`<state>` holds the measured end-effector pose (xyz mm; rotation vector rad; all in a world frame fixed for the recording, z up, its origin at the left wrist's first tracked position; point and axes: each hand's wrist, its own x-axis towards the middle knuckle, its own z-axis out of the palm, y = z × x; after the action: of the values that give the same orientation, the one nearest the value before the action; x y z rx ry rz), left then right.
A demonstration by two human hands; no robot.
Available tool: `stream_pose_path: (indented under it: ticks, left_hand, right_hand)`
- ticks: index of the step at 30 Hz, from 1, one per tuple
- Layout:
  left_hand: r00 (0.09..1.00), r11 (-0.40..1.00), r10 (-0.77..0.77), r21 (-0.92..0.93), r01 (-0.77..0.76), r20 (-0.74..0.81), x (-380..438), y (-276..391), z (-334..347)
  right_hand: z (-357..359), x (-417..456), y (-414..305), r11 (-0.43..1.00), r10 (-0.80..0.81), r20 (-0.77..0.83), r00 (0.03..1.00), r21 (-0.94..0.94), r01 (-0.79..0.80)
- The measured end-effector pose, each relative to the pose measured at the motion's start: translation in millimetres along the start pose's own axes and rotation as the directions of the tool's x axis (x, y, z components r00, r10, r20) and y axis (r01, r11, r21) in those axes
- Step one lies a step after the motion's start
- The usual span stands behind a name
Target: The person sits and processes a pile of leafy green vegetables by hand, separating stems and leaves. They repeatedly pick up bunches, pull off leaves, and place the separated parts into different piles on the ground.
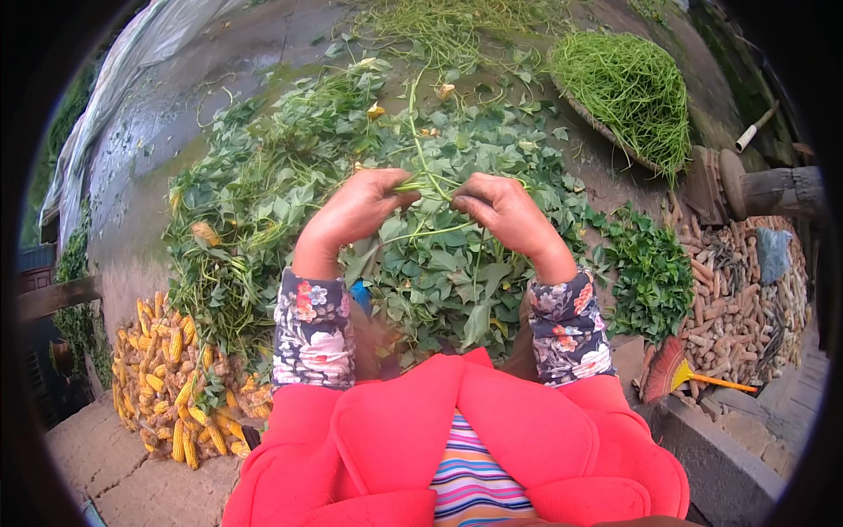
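Note:
My left hand (361, 205) is closed on several green leaf stalks, whose cut ends show at its fingertips. Opposite it, my right hand (506, 214) pinches a long green vine stem (420, 141) between thumb and fingers. This stem runs up and away from between the two hands, and thinner stalks branch from it. Beneath both hands spreads a large heap of leafy green vines (435, 263), with a few yellowed leaves in it. The hands are close but apart.
A round woven tray (599, 125) heaped with green stalks (625, 92) stands at upper right. Yellow corn cobs (174, 342) lie at lower left. At right are a smaller leaf pile (649, 277), bare corncobs (731, 290), a broom (666, 372) and a wooden post (784, 191).

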<state>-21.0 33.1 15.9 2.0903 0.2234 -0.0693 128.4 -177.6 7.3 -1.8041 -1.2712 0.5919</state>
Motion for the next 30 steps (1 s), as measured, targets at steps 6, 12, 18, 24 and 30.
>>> stream_pose_path:
  ticks: [6, 12, 18, 24, 30]
  left_hand:
    - [0.859, 0.989, -0.118, 0.016, 0.145, -0.498, -25, -57, -47]
    - [0.936, 0.979, -0.122, -0.193, 0.059, -0.330, -6, -25, -21]
    - [0.956, 0.982, 0.038, -0.166, -0.089, -0.291, 25, -39, 33]
    - [0.749, 0.890, 0.307, 0.456, -0.008, -0.587, 32, -15, 46]
    - [0.935, 0.920, 0.012, -0.364, -0.149, -0.354, 26, -26, 48]
  right_hand:
    - [-23, -12, 16, 0.987, 0.161, -0.034, 0.986, -0.023, -0.161]
    - [-20, -3, 11, 0.980, 0.156, -0.226, 0.962, 0.154, -0.122]
    - [-3, 3, 3, 0.983, 0.091, -0.120, 0.989, 0.171, -0.070]
    - [1, 6, 3, 1.000, 0.019, -0.240, 0.971, 0.027, -0.013]
    - [4, 8, -3, 0.995, 0.089, -0.261, 0.961, 0.059, -0.077]
